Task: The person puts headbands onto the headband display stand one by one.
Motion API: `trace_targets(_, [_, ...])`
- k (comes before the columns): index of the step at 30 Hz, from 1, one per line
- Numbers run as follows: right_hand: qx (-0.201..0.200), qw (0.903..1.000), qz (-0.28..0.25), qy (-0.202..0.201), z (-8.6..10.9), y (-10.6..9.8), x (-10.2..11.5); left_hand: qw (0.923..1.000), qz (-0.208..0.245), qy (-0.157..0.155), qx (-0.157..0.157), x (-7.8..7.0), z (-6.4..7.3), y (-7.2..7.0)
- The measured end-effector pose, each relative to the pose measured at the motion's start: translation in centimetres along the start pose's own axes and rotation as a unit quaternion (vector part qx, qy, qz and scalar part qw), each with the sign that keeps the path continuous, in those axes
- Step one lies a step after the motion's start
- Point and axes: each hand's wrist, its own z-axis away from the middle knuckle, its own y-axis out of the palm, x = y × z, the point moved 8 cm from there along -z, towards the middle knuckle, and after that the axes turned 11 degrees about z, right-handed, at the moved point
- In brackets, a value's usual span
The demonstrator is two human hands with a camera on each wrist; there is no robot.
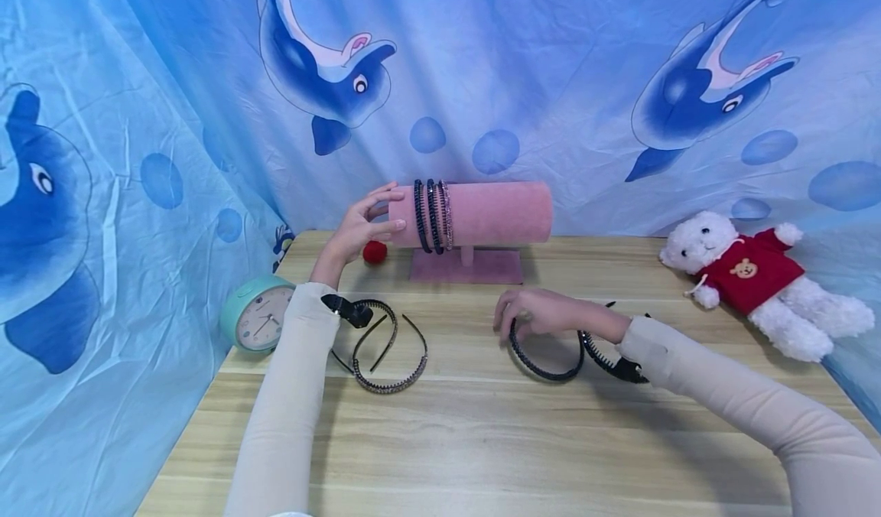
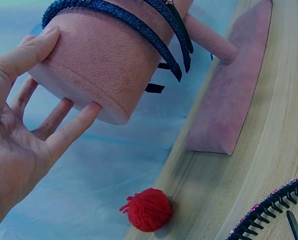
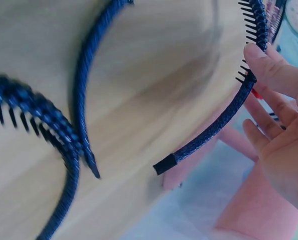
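One mint clock (image 1: 258,318) is seen far L on the wood table (image 1: 447,456), w/ two sparkly loose hairbands (image 1: 388,388) set just R of it. The pink roll (image 1: 499,215) is touched at its L end by the L hand (image 1: 361,226), thumb rested on its side, fingers spread & nearly straight; a red yarn ball (image 1: 375,252) is placed nr that end. Three hairbands (image 1: 433,219) are carried on the roll's L half. Its long axis is aligned L–R, fwd & slightly L of the R hand (image 1: 537,312), by which a dark hairband (image 1: 551,377) is pinched betw thumb & fingers. That band's bow is turned twd the person, its open ends twd the roll side; whether the table is touched by it can't be told. A blue-black braided look is shown, w/ comb teeth inside & flat tips. Just R, a 2nd dark hairband (image 1: 606,364) is overlapped in view; far R, a white bear (image 1: 743,276) is laid, dressed in red.
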Motion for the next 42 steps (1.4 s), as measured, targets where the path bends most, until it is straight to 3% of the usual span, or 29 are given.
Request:
trace_targets(9, [0.009,0.9997,0.006,0.02,0.4,-2.9,-0.3,1.0,-0.003,-0.004,-0.003,-0.1,0.0,0.0])
trace_targets(20, [0.049,0.9942,-0.085,0.044,1.9,-5.6,-1.6,1.0,-0.002,-0.006,-0.003,0.1,-0.1,-0.1])
trace_targets(28, [0.072,0.9915,-0.085,0.066,3.4,-7.4,-2.3,1.0,-0.003,-0.005,-0.001,0.1,0.0,-0.1])
trace_targets(36, [0.06,0.99,-0.103,0.076,4.7,-8.5,-3.0,0.9999,-0.003,-0.01,-0.004,0.1,0.0,-0.1])
trace_targets(42, [0.039,0.9827,-0.139,0.116,6.0,-9.3,-4.0,0.9999,-0.003,-0.01,-0.004,0.0,0.1,0.0])
